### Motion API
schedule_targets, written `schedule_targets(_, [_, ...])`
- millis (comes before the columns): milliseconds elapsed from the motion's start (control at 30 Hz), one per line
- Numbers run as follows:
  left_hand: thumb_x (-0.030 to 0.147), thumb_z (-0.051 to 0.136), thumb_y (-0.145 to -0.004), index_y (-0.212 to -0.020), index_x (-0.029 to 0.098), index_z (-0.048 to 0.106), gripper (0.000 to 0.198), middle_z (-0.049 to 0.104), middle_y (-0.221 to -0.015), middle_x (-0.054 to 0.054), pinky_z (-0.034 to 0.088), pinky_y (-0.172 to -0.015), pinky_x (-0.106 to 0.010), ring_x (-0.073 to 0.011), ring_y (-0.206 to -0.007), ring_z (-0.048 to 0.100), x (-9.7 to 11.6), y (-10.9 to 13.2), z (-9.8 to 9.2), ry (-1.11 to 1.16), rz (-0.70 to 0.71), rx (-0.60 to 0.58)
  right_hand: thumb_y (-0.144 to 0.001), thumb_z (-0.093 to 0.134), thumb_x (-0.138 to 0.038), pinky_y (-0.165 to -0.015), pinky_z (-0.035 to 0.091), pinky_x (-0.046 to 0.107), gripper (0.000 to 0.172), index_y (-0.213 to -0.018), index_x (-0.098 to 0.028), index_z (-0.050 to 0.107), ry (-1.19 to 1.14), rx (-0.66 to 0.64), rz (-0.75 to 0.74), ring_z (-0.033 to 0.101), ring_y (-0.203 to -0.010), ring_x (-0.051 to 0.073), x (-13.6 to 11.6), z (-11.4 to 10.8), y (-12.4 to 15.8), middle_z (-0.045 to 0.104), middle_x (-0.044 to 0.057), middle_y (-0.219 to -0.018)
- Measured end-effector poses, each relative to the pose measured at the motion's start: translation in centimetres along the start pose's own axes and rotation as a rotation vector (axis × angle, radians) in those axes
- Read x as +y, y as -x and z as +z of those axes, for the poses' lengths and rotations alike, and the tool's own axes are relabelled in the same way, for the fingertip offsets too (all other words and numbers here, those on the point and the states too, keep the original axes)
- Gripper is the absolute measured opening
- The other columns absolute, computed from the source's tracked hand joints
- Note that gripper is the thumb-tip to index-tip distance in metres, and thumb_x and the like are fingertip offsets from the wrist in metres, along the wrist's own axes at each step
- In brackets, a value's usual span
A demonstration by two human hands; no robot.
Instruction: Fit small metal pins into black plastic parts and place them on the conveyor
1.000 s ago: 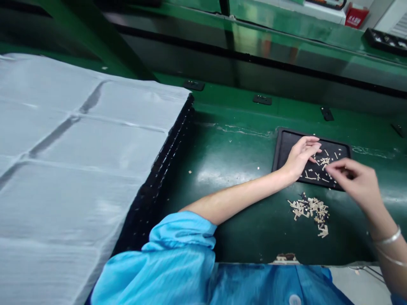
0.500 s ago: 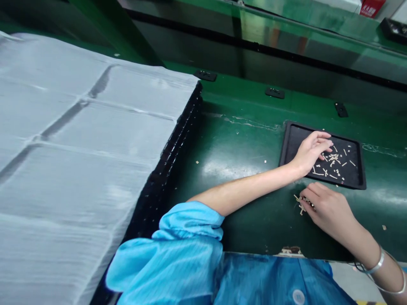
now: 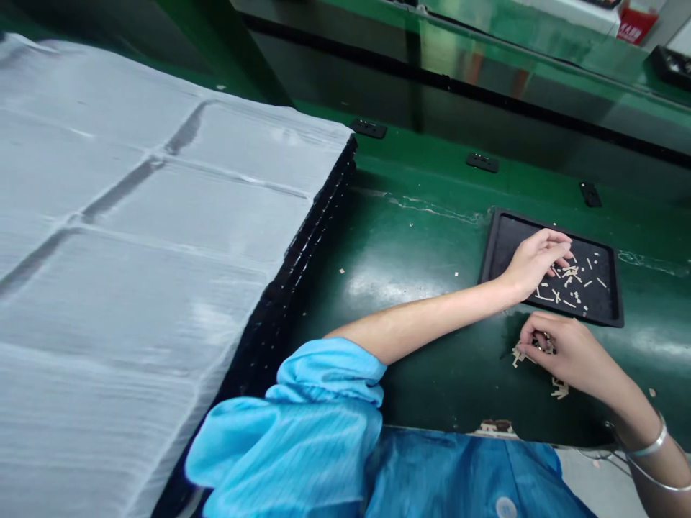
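Over the shallow black tray (image 3: pixel 502 244), my left hand (image 3: pixel 537 260) hovers with its fingers bent and the thumb and forefinger tips close together. Whatever lies between those tips is too small to make out. Scattered small pale strips (image 3: pixel 571 273) lie on the tray's floor beneath and beside it. Just in front of the tray's near edge, my right hand (image 3: pixel 564 352) is curled around a bunch of pale strips (image 3: pixel 518 355), thumb against fingers. More strips (image 3: pixel 560 388) show under its palm, either held or on the table; I cannot tell.
A large stack under whitish translucent sheeting (image 3: pixel 188 216) fills the left side, with black layered edges. Small black plates (image 3: pixel 482 162) lie along the back of the green table (image 3: pixel 410 252). Tiny pale bits dot the surface. A raised ledge runs behind.
The view has shifted slightly. My left thumb and forefinger have come closer together above the tray. My right hand has turned a little, and more strips show beneath it.
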State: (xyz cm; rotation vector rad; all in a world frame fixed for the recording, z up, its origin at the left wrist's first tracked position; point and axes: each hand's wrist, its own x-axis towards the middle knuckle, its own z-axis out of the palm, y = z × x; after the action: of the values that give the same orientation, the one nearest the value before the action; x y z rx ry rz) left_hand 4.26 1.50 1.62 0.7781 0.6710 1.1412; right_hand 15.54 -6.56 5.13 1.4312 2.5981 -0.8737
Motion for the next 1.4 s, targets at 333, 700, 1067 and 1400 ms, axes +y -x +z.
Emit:
schedule_targets(333, [0.026,0.048,-0.085,-0.071,0.014,0.051,0.018,0.054,-0.065,0.001,0.036,-0.056,-0.022,-0.0071,-0.056,0.049,0.2,0.6,-0.3,-0.141,0.029,-0.14,-0.073,0.07,-0.042,-0.048,0.04,0.023,0.025,-0.069,-0.018,0.063,-0.674,0.208,0.209,0.05,-0.053,0.011,3.4,-0.3,0.7,0.062,0.002,-0.063])
schedule_targets(700, [0.03,0.047,-0.085,-0.057,0.017,0.035,0.034,0.036,-0.057,0.004,0.024,-0.058,-0.025,-0.0089,-0.058,0.031,0.6,1.9,-0.2,-0.713,0.165,-0.533,-0.061,0.078,-0.039,-0.045,0.042,0.023,0.024,-0.065,-0.018,0.065,-0.767,0.549,0.334,0.055,-0.051,0.013,4.2,-0.7,0.8,0.065,0.003,-0.058])
schedule_targets(1067, [0.047,0.051,-0.082,-0.063,0.017,0.039,0.037,0.042,-0.055,0.005,0.026,-0.052,-0.023,-0.0065,-0.051,0.033,0.2,1.2,-0.5,-0.31,-0.041,-0.368,-0.08,0.062,-0.024,-0.05,0.04,0.025,0.01,-0.077,-0.022,0.071,-0.334,0.174,0.119,0.054,-0.053,0.012,2.8,0.0,2.7,0.069,0.001,-0.07])
schedule_targets(1400, [0.053,0.055,-0.079,-0.065,0.016,0.042,0.042,0.046,-0.053,0.005,0.024,-0.046,-0.021,-0.0044,-0.045,0.036,-0.1,0.7,-0.8,-0.178,-0.137,-0.439,-0.085,0.06,-0.02,-0.053,0.038,0.029,0.009,-0.091,-0.024,0.065,-0.06,0.805,-0.039,0.044,-0.052,0.013,3.5,-0.9,1.2,0.055,-0.001,-0.062])
